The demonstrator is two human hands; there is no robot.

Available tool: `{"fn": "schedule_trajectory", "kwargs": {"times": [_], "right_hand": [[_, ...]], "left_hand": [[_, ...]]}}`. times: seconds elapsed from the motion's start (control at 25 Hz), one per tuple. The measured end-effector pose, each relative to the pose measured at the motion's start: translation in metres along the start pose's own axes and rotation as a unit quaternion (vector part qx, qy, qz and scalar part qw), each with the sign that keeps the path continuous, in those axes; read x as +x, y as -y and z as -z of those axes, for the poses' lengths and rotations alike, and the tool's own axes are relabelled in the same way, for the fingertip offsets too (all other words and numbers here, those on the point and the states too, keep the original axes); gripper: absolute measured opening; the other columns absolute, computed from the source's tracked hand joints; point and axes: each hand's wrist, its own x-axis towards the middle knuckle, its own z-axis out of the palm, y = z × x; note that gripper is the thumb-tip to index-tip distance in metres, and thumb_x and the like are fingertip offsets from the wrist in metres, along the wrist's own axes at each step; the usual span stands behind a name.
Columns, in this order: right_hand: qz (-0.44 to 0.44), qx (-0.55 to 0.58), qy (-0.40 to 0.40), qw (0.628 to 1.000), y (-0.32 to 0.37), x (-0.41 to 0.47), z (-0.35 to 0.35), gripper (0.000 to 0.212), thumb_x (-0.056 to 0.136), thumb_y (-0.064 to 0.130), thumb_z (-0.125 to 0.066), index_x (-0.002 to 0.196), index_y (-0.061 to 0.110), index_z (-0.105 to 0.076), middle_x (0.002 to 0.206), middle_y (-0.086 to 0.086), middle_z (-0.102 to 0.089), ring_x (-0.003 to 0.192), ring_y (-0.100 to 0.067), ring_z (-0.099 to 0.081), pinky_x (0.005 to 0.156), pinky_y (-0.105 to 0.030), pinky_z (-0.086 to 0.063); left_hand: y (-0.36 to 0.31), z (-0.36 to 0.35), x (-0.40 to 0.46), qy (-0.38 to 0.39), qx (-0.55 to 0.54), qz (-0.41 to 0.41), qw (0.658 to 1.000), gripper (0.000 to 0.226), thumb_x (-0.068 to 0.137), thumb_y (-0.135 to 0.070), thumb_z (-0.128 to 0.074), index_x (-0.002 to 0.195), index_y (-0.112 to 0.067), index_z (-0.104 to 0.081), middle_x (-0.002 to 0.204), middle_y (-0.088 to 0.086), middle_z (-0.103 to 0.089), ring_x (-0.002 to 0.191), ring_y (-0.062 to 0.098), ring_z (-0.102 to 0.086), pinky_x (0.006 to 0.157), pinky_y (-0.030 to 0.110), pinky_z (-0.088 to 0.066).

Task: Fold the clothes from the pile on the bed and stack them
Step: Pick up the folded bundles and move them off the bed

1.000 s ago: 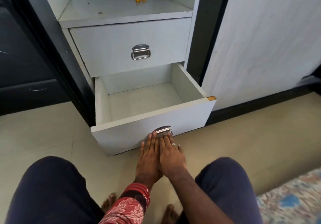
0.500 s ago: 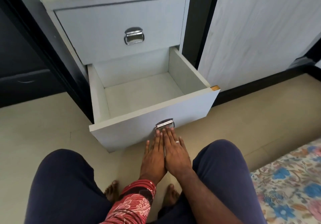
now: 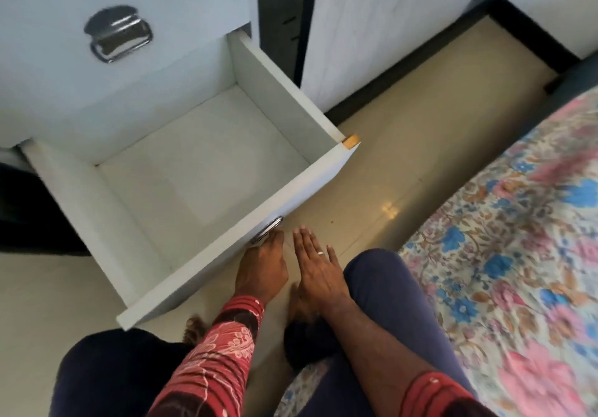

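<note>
Two hands reach low toward an open drawer (image 3: 181,170): the left hand (image 3: 263,262) has its fingers curled at the metal handle (image 3: 268,229), while the right hand (image 3: 318,262) hovers just beside it, fingers straight and together. Right of them lies the floral bed (image 3: 517,238); no clothes pile is in view.

Open drawer (image 3: 181,170), interior unobstructed

Hands at an open drawer

The left hand (image 3: 263,262) holds the drawer (image 3: 181,170) handle (image 3: 268,229). At 3 o'clock of it, the right hand (image 3: 315,262) is flat.
</note>
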Motion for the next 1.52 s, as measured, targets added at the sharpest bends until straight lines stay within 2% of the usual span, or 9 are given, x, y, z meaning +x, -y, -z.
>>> {"fn": "schedule_trajectory", "kwargs": {"times": [0.16,0.28,0.56,0.76,0.92,1.08,1.28,1.44,1.52], "right_hand": [[-0.096,0.109,-0.008,0.989,0.011,-0.025,0.076,0.071,0.096,0.014,-0.05,0.162,0.01,-0.022,0.172,-0.01,-0.014,0.155,-0.026,-0.025,0.122,-0.042,-0.03],[-0.178,0.186,-0.065,0.964,0.012,-0.051,0.125,0.04,0.097,0.016,-0.051,0.138,0.015,-0.052,0.136,-0.013,-0.062,0.12,-0.036,-0.062,0.102,-0.044,-0.049],[-0.379,0.301,-0.137,0.864,-0.012,-0.133,0.186,0.043,0.095,0.011,-0.047,0.136,0.019,-0.053,0.118,-0.014,-0.068,0.106,-0.037,-0.067,0.085,-0.047,-0.058],[-0.485,0.325,-0.22,0.781,-0.005,-0.21,0.191,0.034,0.096,0.011,-0.048,0.128,0.015,-0.059,0.105,-0.013,-0.071,0.093,-0.034,-0.07,0.076,-0.04,-0.055],[-0.573,0.366,-0.269,0.683,0.013,-0.303,0.18,0.034,0.094,0.013,-0.051,0.127,0.016,-0.061,0.109,-0.014,-0.072,0.099,-0.037,-0.069,0.081,-0.041,-0.058],[-0.639,0.401,-0.297,0.585,0.022,-0.396,0.135,0.033,0.096,0.02,-0.051,0.127,0.021,-0.061,0.116,-0.012,-0.07,0.109,-0.036,-0.066,0.086,-0.039,-0.053],[-0.739,0.409,-0.33,0.421,0.019,-0.526,0.037,0.028,0.095,0.024,-0.053,0.121,0.023,-0.063,0.111,-0.008,-0.071,0.105,-0.031,-0.067,0.079,-0.036,-0.051],[-0.802,0.383,-0.391,0.24,0.012,-0.642,-0.057,0.02,0.097,0.036,-0.055,0.106,0.021,-0.065,0.096,-0.008,-0.072,0.092,-0.033,-0.069,0.072,-0.038,-0.051],[-0.822,0.33,-0.412,0.214,0.004,-0.7,-0.094,0.02,0.095,0.039,-0.057,0.102,0.022,-0.064,0.096,-0.005,-0.07,0.09,-0.032,-0.068,0.077,-0.04,-0.053]], "left_hand": [[-0.052,0.082,0.017,0.051,-0.013,-0.044,0.998,0.028,0.091,-0.008,-0.053,0.116,-0.007,-0.065,0.112,0.016,-0.07,0.107,0.037,-0.065,0.084,0.043,-0.053],[-0.096,0.123,0.027,0.104,0.01,-0.086,0.991,0.03,0.097,-0.015,-0.051,0.124,-0.012,-0.065,0.113,0.012,-0.071,0.106,0.034,-0.066,0.084,0.041,-0.052],[-0.181,0.173,0.017,0.152,0.018,-0.238,0.959,0.012,0.095,-0.02,-0.059,0.102,-0.013,-0.066,0.095,0.007,-0.072,0.086,0.029,-0.068,0.073,0.04,-0.057],[-0.239,0.193,-0.016,0.164,0.035,-0.348,0.922,0.006,0.092,-0.016,-0.057,0.09,-0.012,-0.062,0.088,0.015,-0.068,0.082,0.041,-0.064,0.062,0.041,-0.047],[-0.288,0.2,-0.077,0.193,0.055,-0.465,0.862,0.009,0.093,-0.016,-0.057,0.092,-0.013,-0.065,0.086,0.015,-0.069,0.08,0.039,-0.064,0.06,0.035,-0.037],[-0.344,0.17,-0.157,0.253,0.054,-0.532,0.806,0.008,0.091,-0.015,-0.058,0.087,-0.012,-0.064,0.08,0.015,-0.068,0.077,0.039,-0.064,0.061,0.037,-0.042],[-0.417,0.096,-0.277,0.352,0.046,-0.578,0.734,0.01,0.092,-0.023,-0.063,0.084,-0.017,-0.064,0.08,0.006,-0.069,0.078,0.031,-0.067,0.066,0.04,-0.053],[-0.465,0.027,-0.368,0.487,0.068,-0.557,0.669,0.026,0.095,-0.049,-0.063,0.092,-0.023,-0.064,0.09,-0.004,-0.068,0.081,0.017,-0.067,0.076,0.039,-0.055],[-0.484,-0.003,-0.411,0.57,0.089,-0.477,0.663,0.039,0.094,-0.058,-0.062,0.101,-0.02,-0.066,0.1,-0.002,-0.07,0.089,0.014,-0.067,0.081,0.04,-0.056]]}}
